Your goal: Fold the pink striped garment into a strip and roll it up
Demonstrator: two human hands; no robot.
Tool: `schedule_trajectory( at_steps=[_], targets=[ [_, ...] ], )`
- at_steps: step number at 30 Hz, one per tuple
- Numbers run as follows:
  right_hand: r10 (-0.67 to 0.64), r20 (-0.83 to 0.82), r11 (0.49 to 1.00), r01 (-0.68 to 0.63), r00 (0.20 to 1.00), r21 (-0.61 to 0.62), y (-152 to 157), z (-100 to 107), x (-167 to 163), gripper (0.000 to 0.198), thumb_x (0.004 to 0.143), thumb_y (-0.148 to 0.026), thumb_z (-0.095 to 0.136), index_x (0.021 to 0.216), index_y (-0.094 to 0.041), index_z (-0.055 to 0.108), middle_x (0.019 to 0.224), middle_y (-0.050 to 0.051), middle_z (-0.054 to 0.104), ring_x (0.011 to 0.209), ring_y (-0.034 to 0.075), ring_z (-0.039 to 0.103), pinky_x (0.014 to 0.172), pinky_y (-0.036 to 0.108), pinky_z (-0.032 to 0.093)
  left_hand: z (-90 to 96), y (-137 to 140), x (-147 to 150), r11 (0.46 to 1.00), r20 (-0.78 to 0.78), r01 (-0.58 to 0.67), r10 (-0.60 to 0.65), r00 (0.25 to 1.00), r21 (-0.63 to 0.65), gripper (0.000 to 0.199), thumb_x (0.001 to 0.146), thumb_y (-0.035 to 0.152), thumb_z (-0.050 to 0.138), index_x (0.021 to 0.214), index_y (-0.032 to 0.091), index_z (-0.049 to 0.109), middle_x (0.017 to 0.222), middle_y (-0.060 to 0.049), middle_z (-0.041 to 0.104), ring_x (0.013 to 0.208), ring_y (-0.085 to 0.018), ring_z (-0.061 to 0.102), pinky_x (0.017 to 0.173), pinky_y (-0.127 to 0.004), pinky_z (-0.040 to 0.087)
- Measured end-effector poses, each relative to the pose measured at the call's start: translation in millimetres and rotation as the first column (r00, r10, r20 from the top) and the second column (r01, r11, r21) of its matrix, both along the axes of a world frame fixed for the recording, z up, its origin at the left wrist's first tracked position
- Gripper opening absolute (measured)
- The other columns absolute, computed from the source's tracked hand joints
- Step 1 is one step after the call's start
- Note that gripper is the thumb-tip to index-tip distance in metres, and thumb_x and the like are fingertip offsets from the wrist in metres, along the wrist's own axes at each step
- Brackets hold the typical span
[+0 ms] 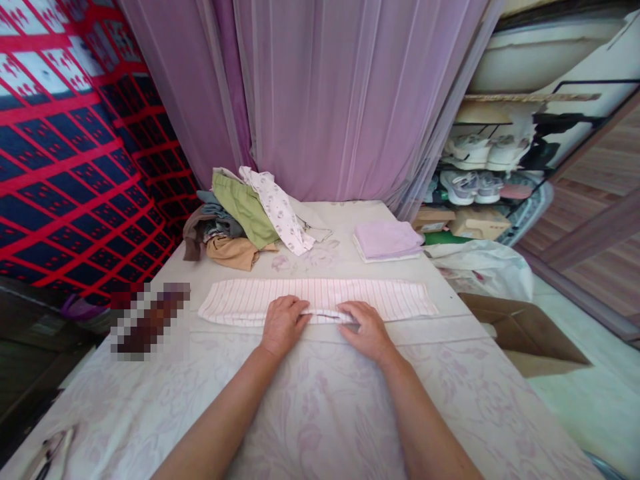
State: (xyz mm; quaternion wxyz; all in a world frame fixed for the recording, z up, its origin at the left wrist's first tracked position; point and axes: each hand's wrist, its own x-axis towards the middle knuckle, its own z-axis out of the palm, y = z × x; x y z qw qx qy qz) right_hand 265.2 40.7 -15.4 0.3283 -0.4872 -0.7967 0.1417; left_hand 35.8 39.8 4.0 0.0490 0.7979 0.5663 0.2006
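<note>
Our left hand [286, 323] and right hand [367, 328] touch the striped cloth [380, 299] at six o'clock, lengthwise nine-to-three; we can't tell whether they pinch.

One left hand [283, 328] and one right hand [369, 331]; at their fingers [295, 303], one striped cloth [320, 292]. Beyond the fingers, leftward: one garment heap [250, 210], at least five pieces, perhaps more where overlapped. Beyond, rightward: one folded stack [387, 239], two pairs of shoes [467, 190].
</note>
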Motion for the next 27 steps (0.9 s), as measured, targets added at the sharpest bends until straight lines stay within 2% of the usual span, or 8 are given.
schedule_trajectory(
  at_steps=[6,13,18,20,24,27],
  targets=[
    [-0.058,0.022,0.998,0.058,0.998,0.003,3,-3,0,0.018,0.081,-0.018,0.054,0.092,-0.023,0.067,0.092,0.003,0.07,0.091,0.02,0.061,0.082,0.034,0.042,-8.3,2,-2,0.999,0.102,-0.035,0.034,0.994,0.008,0.018,0.088,0.026,0.057,0.101,0.024,0.069,0.094,-0.005,0.066,0.093,-0.02,0.058,0.084,-0.036,0.043],
    [-0.132,0.094,0.991,0.133,0.987,-0.005,4,0,-8,0.021,0.079,-0.014,0.052,0.091,-0.023,0.067,0.091,0.003,0.07,0.091,0.021,0.06,0.081,0.033,0.04,-5.0,-4,2,0.997,0.038,0.037,-0.039,0.999,0.064,0.029,0.087,0.04,0.061,0.109,0.023,0.066,0.101,-0.006,0.066,0.1,-0.023,0.057,0.091,-0.04,0.04],
    [-0.138,0.109,0.99,0.136,0.984,0.023,-1,4,-16,0.016,0.082,-0.026,0.059,0.096,-0.022,0.065,0.098,0.004,0.069,0.095,0.021,0.057,0.084,0.034,0.036,-6.3,-2,2,0.999,0.032,0.006,-0.008,0.999,0.042,0.028,0.087,0.04,0.061,0.107,0.022,0.066,0.101,-0.006,0.066,0.099,-0.023,0.057,0.089,-0.039,0.04],
    [-0.177,0.135,0.984,0.176,0.975,0.019,-1,5,-21,0.016,0.082,-0.029,0.061,0.096,-0.022,0.066,0.097,0.004,0.068,0.094,0.021,0.057,0.083,0.033,0.034,-6.6,-2,1,0.999,0.023,0.004,-0.005,1.0,0.051,0.027,0.087,0.04,0.06,0.107,0.022,0.066,0.1,-0.006,0.066,0.099,-0.023,0.057,0.088,-0.039,0.04],
    [-0.279,0.182,0.959,0.285,0.943,-0.008,1,8,-30,0.011,0.082,-0.024,0.061,0.091,-0.021,0.067,0.092,0.004,0.068,0.091,0.02,0.056,0.079,0.031,0.031,-6.1,-4,1,0.996,0.022,-0.003,0.001,1.0,0.092,0.033,0.084,0.046,0.062,0.107,0.022,0.066,0.1,-0.006,0.067,0.099,-0.023,0.057,0.089,-0.04,0.04],
    [-0.291,0.183,0.955,0.297,0.939,-0.009,2,7,-32,0.012,0.082,-0.02,0.06,0.091,-0.021,0.067,0.092,0.004,0.068,0.09,0.02,0.055,0.078,0.031,0.03,-5.9,-5,2,0.995,0.012,-0.044,0.044,0.999,0.093,0.032,0.083,0.042,0.065,0.108,0.023,0.066,0.101,-0.006,0.066,0.1,-0.024,0.057,0.089,-0.041,0.039]
  ],
)
